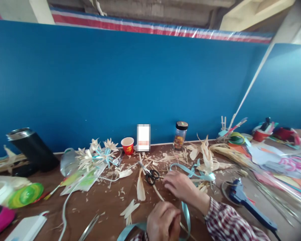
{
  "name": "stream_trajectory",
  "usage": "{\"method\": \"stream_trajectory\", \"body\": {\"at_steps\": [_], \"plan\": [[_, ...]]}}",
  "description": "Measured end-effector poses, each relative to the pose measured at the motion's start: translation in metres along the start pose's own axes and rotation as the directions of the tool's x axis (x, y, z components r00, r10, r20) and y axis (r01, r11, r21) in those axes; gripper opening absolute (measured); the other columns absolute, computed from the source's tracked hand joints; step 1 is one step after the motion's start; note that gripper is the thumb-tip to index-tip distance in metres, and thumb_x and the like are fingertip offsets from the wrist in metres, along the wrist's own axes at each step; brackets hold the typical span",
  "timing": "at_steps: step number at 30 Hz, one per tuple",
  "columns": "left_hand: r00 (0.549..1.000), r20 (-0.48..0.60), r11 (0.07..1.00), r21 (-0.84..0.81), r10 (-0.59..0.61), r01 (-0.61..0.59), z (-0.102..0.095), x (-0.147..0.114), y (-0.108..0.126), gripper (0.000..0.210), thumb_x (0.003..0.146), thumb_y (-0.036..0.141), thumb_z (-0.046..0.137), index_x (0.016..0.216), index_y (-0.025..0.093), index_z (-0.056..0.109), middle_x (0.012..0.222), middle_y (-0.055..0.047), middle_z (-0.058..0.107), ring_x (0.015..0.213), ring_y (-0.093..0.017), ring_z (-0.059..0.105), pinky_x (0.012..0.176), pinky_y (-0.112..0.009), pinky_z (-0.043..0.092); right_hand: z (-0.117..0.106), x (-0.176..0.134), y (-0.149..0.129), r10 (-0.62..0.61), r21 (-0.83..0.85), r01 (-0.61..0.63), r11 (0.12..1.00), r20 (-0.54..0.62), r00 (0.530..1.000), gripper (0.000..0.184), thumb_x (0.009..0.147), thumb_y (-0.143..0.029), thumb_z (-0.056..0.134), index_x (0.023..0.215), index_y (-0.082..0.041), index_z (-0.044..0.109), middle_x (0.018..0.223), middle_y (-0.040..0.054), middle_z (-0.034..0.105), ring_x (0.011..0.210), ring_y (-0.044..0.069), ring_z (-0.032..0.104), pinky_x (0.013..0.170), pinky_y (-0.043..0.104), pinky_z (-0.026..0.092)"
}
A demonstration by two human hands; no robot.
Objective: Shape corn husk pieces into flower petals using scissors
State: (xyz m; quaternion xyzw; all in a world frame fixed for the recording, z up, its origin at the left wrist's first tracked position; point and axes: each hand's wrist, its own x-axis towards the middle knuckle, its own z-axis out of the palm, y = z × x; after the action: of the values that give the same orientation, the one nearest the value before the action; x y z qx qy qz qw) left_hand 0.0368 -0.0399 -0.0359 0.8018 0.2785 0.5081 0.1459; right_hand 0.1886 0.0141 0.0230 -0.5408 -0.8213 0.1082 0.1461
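Observation:
My left hand (pixel 163 221) is at the bottom middle, its fingers curled together. A thin pale stalk (pixel 158 193) runs up to it and shows again beyond it; whether the fingers grip the stalk is hidden. My right hand (pixel 182 185) lies low over the table just ahead, palm down, fingers reaching left and apart from the other hand. Left of its fingertips are black-handled scissors (pixel 152 175), lying across a dried husk piece (pixel 140 189). Light-blue ribbon (pixel 186 214) loops beside both hands. Husk petals (pixel 129 209) lie on the left.
Husk flowers (pixel 96 155), a red paper cup (pixel 127 146) and a lidded jar (pixel 180 135) stand at the back. A blue glue gun (pixel 248 204) is at the right. Tweezers (pixel 90 227), a white cable (pixel 64 214) and a black tumbler (pixel 33 149) are left. Husk scraps litter the brown table (pixel 107 197).

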Motion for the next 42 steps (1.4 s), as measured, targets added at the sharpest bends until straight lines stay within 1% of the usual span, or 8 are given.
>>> {"method": "stream_trajectory", "body": {"at_steps": [5, 10, 19, 23, 27, 34, 38, 42], "plan": [[0.998, -0.066, 1.000, -0.014, -0.004, 0.003, 0.004, -0.002, -0.004, 0.015, 0.079, 0.011, 0.053, 0.085, 0.019, 0.063, 0.074, -0.005, 0.064, 0.066, -0.014, 0.061, 0.060, -0.022, 0.050, -0.019, 0.031, 0.022, 0.148, -0.153, -0.163, 0.975, -0.105, 0.983, 0.018, 0.089, -0.022, 0.047, 0.093, -0.019, 0.065, 0.093, 0.0060, 0.064, 0.091, 0.019, 0.057, 0.082, 0.028, 0.039], [0.998, 0.002, 0.998, 0.010, 0.060, -0.060, -0.002, 0.001, -0.009, 0.017, 0.077, 0.008, 0.055, 0.087, 0.018, 0.063, 0.074, -0.005, 0.064, 0.066, -0.013, 0.062, 0.060, -0.020, 0.051, -0.010, 0.067, 0.027, 0.214, -0.181, -0.228, 0.957, -0.092, 0.972, 0.022, 0.088, -0.015, 0.046, 0.093, -0.017, 0.067, 0.097, 0.0104, 0.066, 0.095, 0.022, 0.055, 0.082, 0.031, 0.039], [0.999, -0.052, 0.999, -0.036, -0.005, 0.003, 0.006, -0.003, -0.007, 0.016, 0.078, 0.009, 0.054, 0.087, 0.019, 0.062, 0.073, -0.004, 0.063, 0.064, -0.012, 0.060, 0.058, -0.020, 0.048, 0.008, 0.072, 0.033, 0.227, 0.242, -0.181, 0.953, -0.177, 0.958, 0.014, 0.085, -0.021, 0.051, 0.084, -0.017, 0.064, 0.085, 0.0059, 0.067, 0.080, 0.018, 0.058, 0.075, 0.029, 0.041], [0.998, -0.052, 0.997, -0.063, -0.039, 0.036, 0.006, -0.002, -0.004, 0.016, 0.079, 0.010, 0.053, 0.087, 0.020, 0.063, 0.075, -0.004, 0.064, 0.065, -0.013, 0.060, 0.059, -0.021, 0.048, 0.011, 0.061, 0.031, 0.265, 0.538, -0.139, 0.832, -0.163, 0.950, 0.011, 0.085, -0.024, 0.049, 0.085, -0.016, 0.056, 0.072, 0.0009, 0.062, 0.062, 0.012, 0.055, 0.057, 0.022, 0.041], [0.993, -0.028, 0.989, -0.092, -0.119, 0.116, 0.001, 0.001, -0.001, 0.016, 0.082, 0.012, 0.050, 0.086, 0.020, 0.064, 0.075, -0.005, 0.063, 0.065, -0.013, 0.060, 0.058, -0.021, 0.049, 0.009, 0.046, 0.023, 0.305, 0.797, -0.104, 0.595, -0.104, 0.947, 0.010, 0.082, -0.027, 0.051, 0.084, -0.017, 0.051, 0.063, -0.0027, 0.055, 0.052, 0.009, 0.047, 0.047, 0.020, 0.035], [0.933, -0.081, 0.926, -0.178, -0.351, 0.333, -0.006, 0.006, -0.002, 0.023, 0.087, 0.025, 0.049, 0.103, 0.017, 0.062, 0.088, -0.010, 0.066, 0.077, -0.017, 0.064, 0.067, -0.026, 0.054, 0.005, 0.011, 0.001, 0.311, 0.913, -0.124, 0.388, -0.003, 0.951, 0.017, 0.078, -0.029, 0.060, 0.089, -0.016, 0.056, 0.068, -0.0021, 0.058, 0.057, 0.009, 0.049, 0.051, 0.020, 0.038], [0.872, -0.142, 0.881, -0.150, -0.469, 0.449, -0.012, 0.009, -0.010, 0.040, 0.086, 0.033, 0.050, 0.122, 0.014, 0.053, 0.109, -0.015, 0.064, 0.091, -0.022, 0.065, 0.076, -0.035, 0.056, 0.005, -0.016, -0.023, 0.248, 0.836, -0.127, 0.534, -0.011, 0.969, 0.003, 0.077, -0.015, 0.058, 0.078, -0.015, 0.060, 0.069, -0.0014, 0.061, 0.060, 0.010, 0.051, 0.055, 0.021, 0.039], [0.876, -0.081, 0.875, -0.140, -0.476, 0.462, -0.016, 0.012, -0.014, 0.031, 0.085, 0.035, 0.052, 0.104, 0.015, 0.065, 0.102, -0.013, 0.068, 0.096, -0.024, 0.064, 0.082, -0.037, 0.054, 0.015, -0.032, -0.039, 0.207, 0.762, -0.057, 0.645, -0.103, 0.973, 0.016, 0.071, -0.003, 0.053, 0.075, -0.017, 0.061, 0.074, -0.0018, 0.064, 0.068, 0.012, 0.056, 0.063, 0.020, 0.042]]}}
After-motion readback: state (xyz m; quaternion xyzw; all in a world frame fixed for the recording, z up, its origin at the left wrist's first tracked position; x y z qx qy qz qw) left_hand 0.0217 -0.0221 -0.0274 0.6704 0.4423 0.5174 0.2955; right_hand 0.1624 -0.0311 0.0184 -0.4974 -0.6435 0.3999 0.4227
